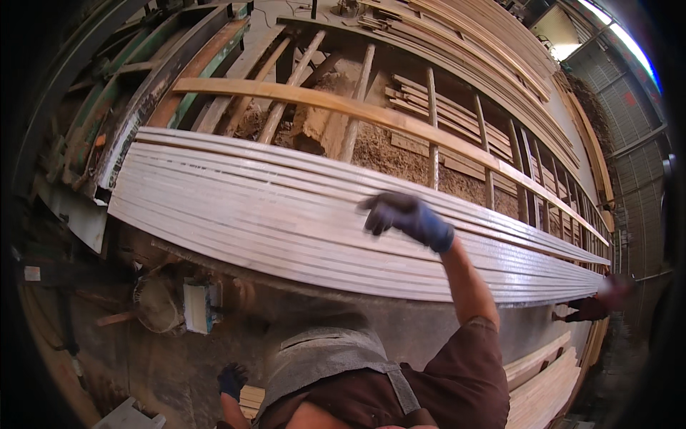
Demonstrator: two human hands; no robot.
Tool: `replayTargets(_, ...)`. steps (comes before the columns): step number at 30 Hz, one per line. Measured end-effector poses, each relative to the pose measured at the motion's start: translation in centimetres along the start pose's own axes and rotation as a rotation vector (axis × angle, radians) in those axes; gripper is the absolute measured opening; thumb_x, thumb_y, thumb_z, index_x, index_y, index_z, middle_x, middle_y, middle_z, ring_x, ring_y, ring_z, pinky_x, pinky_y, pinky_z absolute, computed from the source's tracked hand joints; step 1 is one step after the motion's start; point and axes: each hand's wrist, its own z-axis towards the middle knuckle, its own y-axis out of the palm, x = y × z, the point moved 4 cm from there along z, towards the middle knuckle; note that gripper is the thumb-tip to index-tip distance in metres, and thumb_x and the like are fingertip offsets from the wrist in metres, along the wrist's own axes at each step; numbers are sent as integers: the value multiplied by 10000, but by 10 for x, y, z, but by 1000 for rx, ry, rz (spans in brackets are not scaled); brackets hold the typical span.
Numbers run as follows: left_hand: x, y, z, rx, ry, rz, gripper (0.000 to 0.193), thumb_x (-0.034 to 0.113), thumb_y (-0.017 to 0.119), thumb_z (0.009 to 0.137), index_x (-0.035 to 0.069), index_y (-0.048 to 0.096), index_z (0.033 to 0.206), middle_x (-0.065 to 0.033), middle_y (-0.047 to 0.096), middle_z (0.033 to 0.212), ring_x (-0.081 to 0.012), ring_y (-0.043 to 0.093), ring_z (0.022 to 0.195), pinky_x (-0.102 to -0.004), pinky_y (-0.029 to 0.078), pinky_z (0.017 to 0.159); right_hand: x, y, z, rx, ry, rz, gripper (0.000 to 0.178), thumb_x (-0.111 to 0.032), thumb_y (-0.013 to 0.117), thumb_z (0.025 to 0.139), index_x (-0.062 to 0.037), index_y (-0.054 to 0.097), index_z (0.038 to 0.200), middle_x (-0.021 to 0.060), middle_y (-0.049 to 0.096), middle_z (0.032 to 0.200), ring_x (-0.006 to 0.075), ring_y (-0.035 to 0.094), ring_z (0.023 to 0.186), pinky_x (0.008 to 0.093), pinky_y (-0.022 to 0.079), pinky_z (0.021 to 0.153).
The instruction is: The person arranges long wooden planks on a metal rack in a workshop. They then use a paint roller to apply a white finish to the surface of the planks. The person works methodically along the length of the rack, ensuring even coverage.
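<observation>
My right hand (414, 220), in a dark blue glove, is over a wide row of long whitish boards (236, 204) lying side by side. Its fingers point left, loosely bent and partly apart, with nothing between them. Some motion blurs the fingertips, and I cannot tell whether they touch the boards. Low at my left side hangs my left hand (233, 379), also gloved, with its fingers apart and nothing in it. Beyond the row, one separate light-brown board (343, 107) lies across the rollers (355, 104).
Stacked timber (464, 43) lies beyond the roller frame. Sawdust and loose boards show below the rollers. A green metal frame (128, 93) stands at left, above a round bucket (158, 304) and a white-blue box (198, 306). Another person (607, 297) stands at the far right end.
</observation>
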Motion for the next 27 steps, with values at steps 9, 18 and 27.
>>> replayTargets(9, -64, 107, -42, -250, 420, 818, 413, 351, 443, 1003, 60, 529, 1283, -198, 673, 1151, -373, 674, 972, -462, 543, 726, 97, -258, 143, 233, 157, -1003, 335, -345, 604, 946, -63, 692, 1104, 144, 705, 995, 269, 650, 894, 380, 508, 800)
replayTargets(18, -29, 140, -36, 443, -211, 207, 359, 387, 407, 1047, 99, 599, 1140, -155, 715, 943, -307, 682, 740, -384, 515, 578, 124, -380, 218, 404, 180, -1370, 269, -292, 591, 933, -61, 699, 1020, 163, 717, 934, 283, 682, 869, 401, 510, 779)
replayTargets(27, 4, 153, 39, -112, 21, 514, 370, 367, 438, 1035, 94, 562, 1251, -207, 677, 1048, -371, 666, 815, -431, 486, 570, 220, -214, 132, -728, 1173, -436, 556, -524, 442, 980, -90, 595, 1292, 97, 668, 1121, 199, 641, 1009, 392, 540, 870)
